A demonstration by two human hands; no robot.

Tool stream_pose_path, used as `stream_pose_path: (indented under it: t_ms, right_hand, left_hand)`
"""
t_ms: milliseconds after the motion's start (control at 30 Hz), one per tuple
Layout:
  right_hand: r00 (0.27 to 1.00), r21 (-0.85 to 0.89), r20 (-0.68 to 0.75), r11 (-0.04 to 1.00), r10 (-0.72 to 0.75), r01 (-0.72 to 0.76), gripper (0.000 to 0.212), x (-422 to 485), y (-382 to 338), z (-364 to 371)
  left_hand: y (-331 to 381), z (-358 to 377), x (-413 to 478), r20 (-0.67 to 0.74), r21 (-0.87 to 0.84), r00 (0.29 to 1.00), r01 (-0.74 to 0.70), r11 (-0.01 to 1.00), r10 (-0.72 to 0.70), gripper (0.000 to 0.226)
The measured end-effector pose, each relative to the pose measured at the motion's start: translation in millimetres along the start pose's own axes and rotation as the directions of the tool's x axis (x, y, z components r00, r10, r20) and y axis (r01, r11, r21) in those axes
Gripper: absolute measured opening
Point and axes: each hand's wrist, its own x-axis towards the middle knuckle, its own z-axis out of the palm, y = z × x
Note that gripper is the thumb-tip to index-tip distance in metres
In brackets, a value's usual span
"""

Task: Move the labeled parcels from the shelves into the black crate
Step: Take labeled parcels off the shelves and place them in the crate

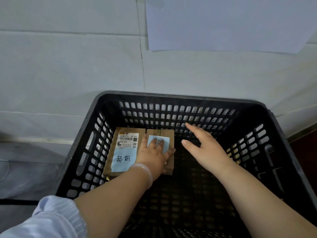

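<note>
Brown cardboard parcel with pale blue label (123, 152), in far left corner of black slotted plastic crate (171, 96), second brown labelled parcel (169, 134) against its right side, left hand (152, 155) flat on this one, fingers spread, right hand (204, 148) open alongside, holding nothing

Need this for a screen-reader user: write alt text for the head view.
A person's left hand rests flat on a brown cardboard parcel beside a second labelled cardboard parcel in a black slotted plastic crate; the open right hand hovers nearby.

Pale grey sheeting (68, 69) behind, seams visible, laid in overlapping panels. White paper sheet (223, 23) flat, top rt. Dark red strip (306, 140) at rt edge.
</note>
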Motion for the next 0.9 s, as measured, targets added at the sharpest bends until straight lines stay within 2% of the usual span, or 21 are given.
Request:
stream_pose_path:
  t_ms: [133, 233, 367, 467, 767, 900]
  right_hand:
    - [1.0, -0.013, 0.012, 1.0, -0.014, 0.014, 0.06, 0, 0, 3]
    - [1.0, -0.008, 0.014, 1.0, -0.012, 0.013, 0.06, -2, -2, 2]
    - [0.999, -0.006, 0.024, 1.0, -0.024, 0.024, 0.06, -3, -5, 4]
    - [0.999, -0.005, 0.031, 0.999, -0.035, 0.035, 0.061, -3, -7, 6]
    - [0.997, -0.038, 0.038, 0.997, -0.063, 0.064, 0.064, -1, -1, 10]
    - [0.997, -0.094, 0.044, 0.993, -0.064, 0.068, 0.066, -2, -2, 11]
  left_hand:
    - [-7, 5, 0, -0.008, -0.093, 1.0, -0.029, 0.995, 0.028, 0.087]
    - [-24, 7, -12, -0.03, -0.169, 0.999, -0.027, 0.985, 0.023, 0.103]
    - [-50, 12, -29, 0.09, -0.232, 0.995, 0.069, 0.97, -0.05, 0.124]
    - [-65, 21, -33, 0.134, -0.268, 0.989, 0.09, 0.959, -0.055, 0.123]
    - [-68, 19, -34, 0.078, -0.255, 0.996, 0.053, 0.966, -0.034, 0.118]
    - [-68, 9, -34, 0.011, -0.297, 0.998, 0.064, 0.953, -0.064, 0.107]
